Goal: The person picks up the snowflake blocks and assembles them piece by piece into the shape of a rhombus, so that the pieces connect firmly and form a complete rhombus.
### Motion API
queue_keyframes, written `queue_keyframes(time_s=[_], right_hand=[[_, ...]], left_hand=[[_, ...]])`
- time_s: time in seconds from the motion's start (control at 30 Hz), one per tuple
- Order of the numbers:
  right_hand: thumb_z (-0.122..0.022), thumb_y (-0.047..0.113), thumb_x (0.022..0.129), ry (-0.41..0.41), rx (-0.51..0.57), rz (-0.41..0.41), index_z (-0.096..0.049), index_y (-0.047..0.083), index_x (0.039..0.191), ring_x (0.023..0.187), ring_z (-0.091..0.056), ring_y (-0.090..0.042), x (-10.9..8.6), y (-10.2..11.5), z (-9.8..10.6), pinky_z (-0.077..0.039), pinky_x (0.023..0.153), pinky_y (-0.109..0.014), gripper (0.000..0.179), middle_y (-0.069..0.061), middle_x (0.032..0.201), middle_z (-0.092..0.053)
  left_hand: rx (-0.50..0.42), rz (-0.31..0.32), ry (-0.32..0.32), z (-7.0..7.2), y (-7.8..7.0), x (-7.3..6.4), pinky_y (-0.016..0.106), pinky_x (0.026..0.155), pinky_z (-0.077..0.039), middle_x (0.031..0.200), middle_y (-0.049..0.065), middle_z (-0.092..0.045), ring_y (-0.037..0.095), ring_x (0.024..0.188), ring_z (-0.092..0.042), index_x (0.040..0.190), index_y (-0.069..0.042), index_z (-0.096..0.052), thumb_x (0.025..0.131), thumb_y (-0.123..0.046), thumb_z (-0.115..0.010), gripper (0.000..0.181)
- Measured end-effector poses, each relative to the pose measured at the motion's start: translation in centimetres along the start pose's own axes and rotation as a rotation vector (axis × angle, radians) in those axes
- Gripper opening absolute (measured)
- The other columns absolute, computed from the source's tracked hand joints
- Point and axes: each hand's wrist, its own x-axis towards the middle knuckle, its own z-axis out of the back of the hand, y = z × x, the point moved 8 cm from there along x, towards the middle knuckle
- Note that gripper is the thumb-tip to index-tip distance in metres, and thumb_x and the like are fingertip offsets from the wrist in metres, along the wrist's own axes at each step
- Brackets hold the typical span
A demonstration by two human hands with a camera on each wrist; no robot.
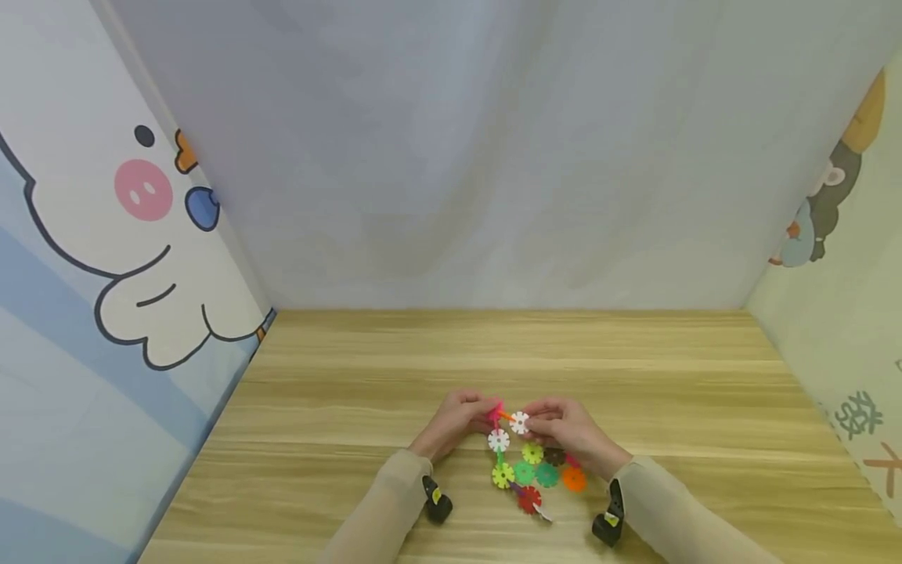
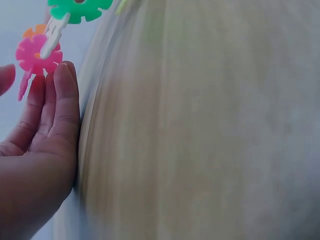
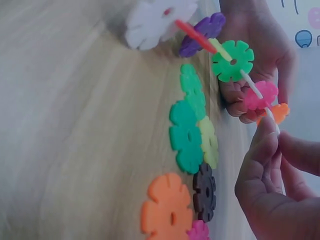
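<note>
A chain of notched plastic snowflake discs runs between and below both hands in the head view. My left hand holds the pink snowflake disc; in the left wrist view the fingertips touch that pink disc. With thumb and fingers, my right hand pinches a white snowflake disc, seen edge-on in the right wrist view. An orange disc links the pink and white ones. From the pink disc the chain continues through another white disc, a green, a yellow, a purple and a red disc.
Loose discs lie on the wooden table beside the chain: yellow-green, green, teal, dark brown, orange and pink. A grey curtain stands behind the table, with printed panels at both sides.
</note>
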Motion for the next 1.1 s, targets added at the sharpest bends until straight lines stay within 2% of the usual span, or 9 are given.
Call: queue_keyframes(time_s=[0.27, 0.37, 0.53, 0.7, 0.9, 1.1], right_hand=[[-0.058, -0.002, 0.092, 0.063, -0.022, 0.028, -0.058, -0.013, 0.115, 0.087, -0.066, -0.031, -0.1, 0.3, -0.5, -0.054, 0.075, -0.038, 0.026, -0.014, 0.096, -0.067], [-0.059, -0.002, 0.092, 0.071, -0.026, 0.023, -0.059, -0.012, 0.116, 0.086, -0.066, -0.030, 0.0, 0.2, -0.6, -0.054, 0.075, -0.037, 0.026, -0.016, 0.097, -0.067], [-0.060, 0.000, 0.091, 0.074, -0.051, 0.002, -0.061, -0.009, 0.116, 0.084, -0.065, -0.028, -0.1, 0.1, -0.7, -0.054, 0.074, -0.036, 0.027, -0.014, 0.097, -0.067], [-0.061, 0.002, 0.091, 0.101, -0.062, 0.001, -0.061, -0.009, 0.117, 0.082, -0.065, -0.029, -0.2, 0.2, -1.1, -0.054, 0.074, -0.037, 0.028, -0.015, 0.096, -0.067], [-0.062, 0.005, 0.092, 0.097, -0.070, -0.009, -0.063, -0.009, 0.112, 0.080, -0.065, -0.028, -0.3, 0.5, -1.3, -0.055, 0.073, -0.036, 0.025, -0.015, 0.092, -0.068], [-0.063, 0.007, 0.092, 0.090, -0.112, 0.026, -0.063, -0.011, 0.109, 0.081, -0.065, -0.028, -0.4, 0.8, -1.1, -0.054, 0.074, -0.038, 0.025, -0.015, 0.092, -0.068]], left_hand=[[0.023, 0.022, 0.045, -0.2, 0.0, -0.2, 0.033, 0.078, -0.053, 0.091, 0.013, -0.065, 0.018, 0.079, -0.062, 0.098, 0.014, -0.061, 0.089, -0.007, -0.063, 0.022], [0.054, 0.037, 0.070, -0.4, 0.0, -0.4, 0.033, 0.079, -0.053, 0.092, 0.014, -0.065, 0.018, 0.081, -0.063, 0.095, 0.012, -0.063, 0.087, -0.007, -0.065, 0.020], [0.140, 0.050, 0.092, -0.7, 0.3, -0.4, 0.030, 0.076, -0.052, 0.090, 0.012, -0.068, 0.018, 0.081, -0.063, 0.092, 0.006, -0.069, 0.085, -0.012, -0.068, 0.020], [0.175, 0.062, 0.118, -0.8, 0.6, -0.5, 0.027, 0.070, -0.051, 0.087, 0.010, -0.069, 0.015, 0.075, -0.061, 0.091, 0.004, -0.071, 0.084, -0.012, -0.069, 0.018], [0.179, 0.058, 0.150, -1.3, 0.4, -0.7, 0.025, 0.064, -0.050, 0.083, 0.009, -0.068, 0.013, 0.071, -0.060, 0.091, 0.004, -0.072, 0.083, -0.011, -0.069, 0.017], [0.179, 0.047, 0.172, -1.4, 0.3, -1.0, 0.024, 0.063, -0.049, 0.081, 0.010, -0.068, 0.014, 0.070, -0.059, 0.091, 0.007, -0.071, 0.085, -0.006, -0.067, 0.015]])
